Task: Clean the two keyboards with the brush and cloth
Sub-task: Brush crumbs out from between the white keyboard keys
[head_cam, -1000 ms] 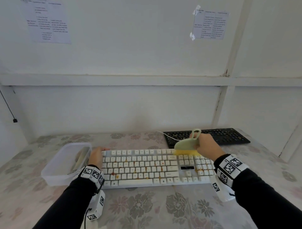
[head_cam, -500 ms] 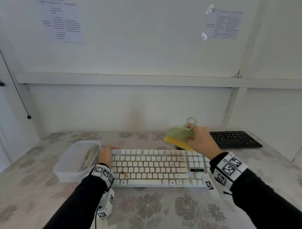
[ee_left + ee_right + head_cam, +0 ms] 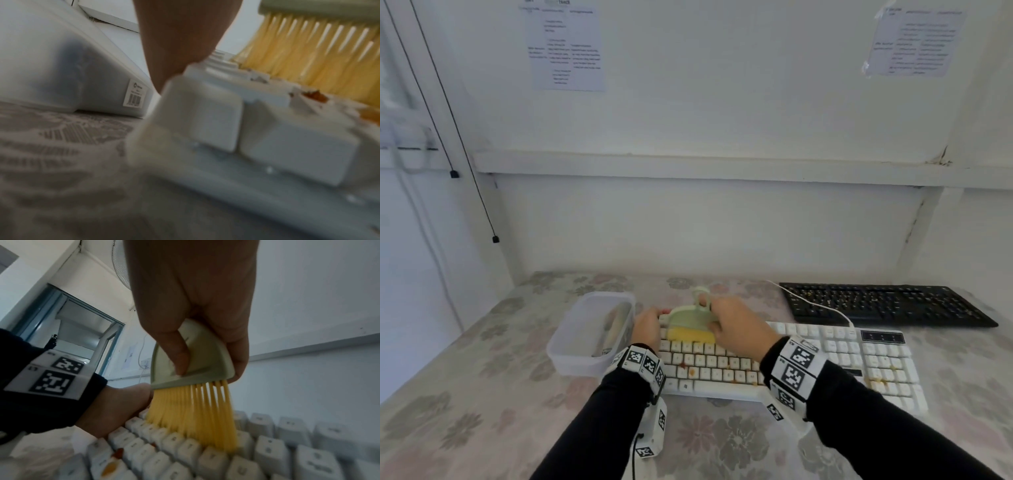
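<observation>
The white keyboard (image 3: 842, 356) lies across the table's middle, with orange-brown stains on some of its keys (image 3: 691, 372). My right hand (image 3: 736, 329) grips the pale green brush (image 3: 690, 318) by its handle. The brush's yellow bristles (image 3: 191, 415) press on the upper key rows near the keyboard's left end (image 3: 267, 451). My left hand (image 3: 649, 327) rests on that left end, with one digit (image 3: 180, 40) down against the keyboard's side edge (image 3: 267, 138). The black keyboard (image 3: 887, 305) lies at the back right, speckled with crumbs. No cloth shows clearly.
A translucent plastic tub (image 3: 571, 342) stands just left of the white keyboard, touching distance from my left hand, with something long inside. A white cable (image 3: 815, 303) runs over the black keyboard's left end. A white wall closes the back, and the flowered tablecloth (image 3: 722, 442) lies in front.
My right hand lifted the brush off the keyboard's right side and carried it left, down onto the upper left keys. The left hand stayed on the left end. The head view turned left.
</observation>
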